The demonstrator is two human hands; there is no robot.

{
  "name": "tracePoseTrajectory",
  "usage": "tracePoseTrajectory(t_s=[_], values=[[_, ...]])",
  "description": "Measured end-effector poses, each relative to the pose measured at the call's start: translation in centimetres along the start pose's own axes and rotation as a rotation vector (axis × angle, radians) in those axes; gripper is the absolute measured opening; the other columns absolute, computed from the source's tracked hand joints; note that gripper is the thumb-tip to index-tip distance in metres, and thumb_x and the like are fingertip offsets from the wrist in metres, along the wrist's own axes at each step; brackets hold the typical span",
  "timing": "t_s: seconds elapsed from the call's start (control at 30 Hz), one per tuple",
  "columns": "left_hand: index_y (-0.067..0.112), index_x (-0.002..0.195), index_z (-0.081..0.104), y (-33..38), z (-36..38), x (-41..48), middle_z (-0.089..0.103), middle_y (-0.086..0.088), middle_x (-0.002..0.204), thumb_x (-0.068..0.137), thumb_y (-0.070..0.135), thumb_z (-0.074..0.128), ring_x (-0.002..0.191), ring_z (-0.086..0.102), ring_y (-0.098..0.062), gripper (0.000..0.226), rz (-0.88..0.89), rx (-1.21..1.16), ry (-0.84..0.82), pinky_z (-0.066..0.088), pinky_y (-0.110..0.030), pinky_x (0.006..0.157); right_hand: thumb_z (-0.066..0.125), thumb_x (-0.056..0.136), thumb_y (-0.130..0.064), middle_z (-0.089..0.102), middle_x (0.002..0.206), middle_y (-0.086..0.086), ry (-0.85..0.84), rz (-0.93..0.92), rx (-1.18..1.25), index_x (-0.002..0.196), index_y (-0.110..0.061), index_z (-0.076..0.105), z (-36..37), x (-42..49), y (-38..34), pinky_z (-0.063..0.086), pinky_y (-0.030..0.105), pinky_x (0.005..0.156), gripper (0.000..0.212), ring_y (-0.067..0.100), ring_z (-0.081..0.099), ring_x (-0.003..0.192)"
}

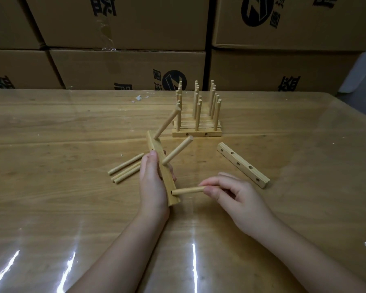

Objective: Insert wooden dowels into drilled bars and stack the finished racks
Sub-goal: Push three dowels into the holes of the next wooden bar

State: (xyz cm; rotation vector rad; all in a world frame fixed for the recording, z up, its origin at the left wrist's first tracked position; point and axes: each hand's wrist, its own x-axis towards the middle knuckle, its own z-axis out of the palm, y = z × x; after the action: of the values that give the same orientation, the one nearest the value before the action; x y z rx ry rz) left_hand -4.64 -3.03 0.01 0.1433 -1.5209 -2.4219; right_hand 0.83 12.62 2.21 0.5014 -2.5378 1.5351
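Observation:
My left hand (151, 182) grips a drilled wooden bar (154, 146) tilted on its side at the table's middle. Two dowels (176, 152) stick out of the bar toward the upper right. My right hand (226, 192) pinches a third dowel (188, 190) by its right end, and the dowel's left tip sits at the bar's nearest hole. Behind them stands a stack of finished racks (197, 132) with upright dowels. A bare drilled bar (243, 164) lies flat to the right. Three loose dowels (125, 169) lie left of my left hand.
The work surface is a wooden table (51, 155) under a glossy transparent cover. Stacked cardboard boxes (125, 49) form a wall along the far edge. Small white scraps (140, 97) lie near the back edge.

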Motion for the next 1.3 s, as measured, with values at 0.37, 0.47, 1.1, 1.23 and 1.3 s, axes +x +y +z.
tracePoseTrajectory(t_s=[0.37,0.47,1.1,1.23,1.3], values=[[0.016,0.078,0.047,-0.2,-0.1,-0.1,0.047,-0.001,0.049,0.101,0.030,0.039,0.038,0.043,-0.009,0.027,0.020,0.073,0.010,0.035,-0.017,0.039,0.053,0.090,-0.026,0.052,0.069,-0.002,0.021,-0.307,-0.592,0.092,-0.013,0.072,-0.8,0.3,-1.9,0.044,0.034,0.050,0.023,0.016,0.046,0.067],[0.016,0.078,0.047,-0.3,-0.1,0.0,0.046,-0.001,0.049,0.101,0.029,0.039,0.038,0.043,-0.007,0.027,0.023,0.090,0.034,0.036,-0.016,0.039,0.052,0.090,-0.023,0.052,0.067,0.001,0.038,-0.381,-0.682,0.086,-0.011,0.072,-0.7,0.2,-2.6,0.041,0.031,0.046,0.024,0.015,0.043,0.064],[0.018,0.068,0.053,-0.3,0.0,-0.1,0.048,0.006,0.047,0.101,0.027,0.042,0.039,0.044,-0.005,0.036,-0.002,0.127,0.039,0.038,-0.018,0.039,0.066,0.083,-0.016,0.050,0.064,0.000,0.025,-0.429,-0.846,0.071,-0.012,0.068,0.0,1.0,-4.0,0.025,0.024,0.054,0.013,0.013,0.035,0.064],[0.016,0.067,0.051,-0.1,0.1,-0.3,0.045,0.005,0.044,0.101,0.026,0.042,0.037,0.043,-0.005,0.036,-0.009,0.125,0.059,0.037,-0.016,0.037,0.066,0.085,-0.013,0.053,0.067,0.003,0.003,-0.358,-0.758,0.078,-0.010,0.070,-0.1,1.0,-3.4,0.036,0.027,0.053,0.009,0.017,0.042,0.065],[0.016,0.067,0.051,-0.1,0.2,-0.3,0.045,0.006,0.044,0.101,0.026,0.042,0.037,0.042,-0.004,0.036,0.000,0.133,0.061,0.036,-0.015,0.037,0.066,0.085,-0.013,0.054,0.069,0.003,0.012,-0.334,-0.714,0.082,-0.009,0.070,-0.1,0.8,-3.2,0.036,0.025,0.055,0.007,0.017,0.043,0.066]])
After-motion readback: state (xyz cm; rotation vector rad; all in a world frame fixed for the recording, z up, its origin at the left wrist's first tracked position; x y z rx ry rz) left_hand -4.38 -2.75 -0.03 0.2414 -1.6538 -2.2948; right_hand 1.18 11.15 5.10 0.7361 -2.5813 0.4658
